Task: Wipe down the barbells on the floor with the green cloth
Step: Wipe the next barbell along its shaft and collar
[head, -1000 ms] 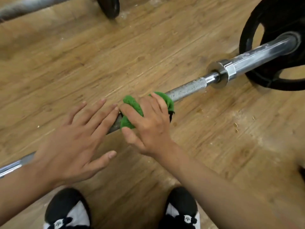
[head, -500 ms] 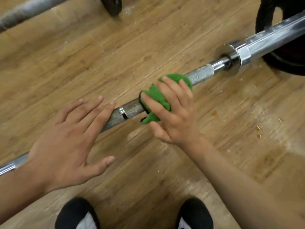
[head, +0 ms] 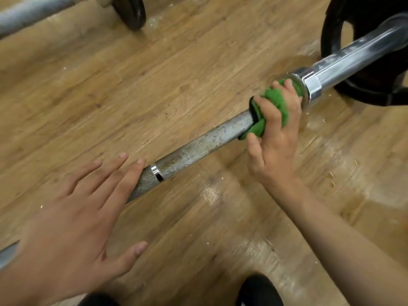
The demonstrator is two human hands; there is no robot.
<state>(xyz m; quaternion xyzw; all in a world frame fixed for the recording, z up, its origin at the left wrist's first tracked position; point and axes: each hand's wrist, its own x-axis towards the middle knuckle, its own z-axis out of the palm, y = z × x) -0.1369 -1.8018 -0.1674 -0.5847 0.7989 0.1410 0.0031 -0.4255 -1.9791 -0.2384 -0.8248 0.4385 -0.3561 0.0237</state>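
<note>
R hand (head: 273, 138) curls its fingers round the green cloth (head: 277, 102), wrapped on the barbell (head: 205, 142) right of centre, hard vs the collar (head: 312, 86); bar axis runs lower left to upper right, so bare shaft lies lower-left, toward L hand (head: 72, 217) laid flat, fingers straight.

A knurled, speckled steel barbell (head: 205, 142) is laid diagonally on the wooden floor (head: 154, 74), its chrome sleeve passed through a black plate (head: 371, 96). A bunched green cloth (head: 276, 99) is wrapped round the shaft against the collar. A second barbell (head: 33, 12) is seen beyond.
</note>
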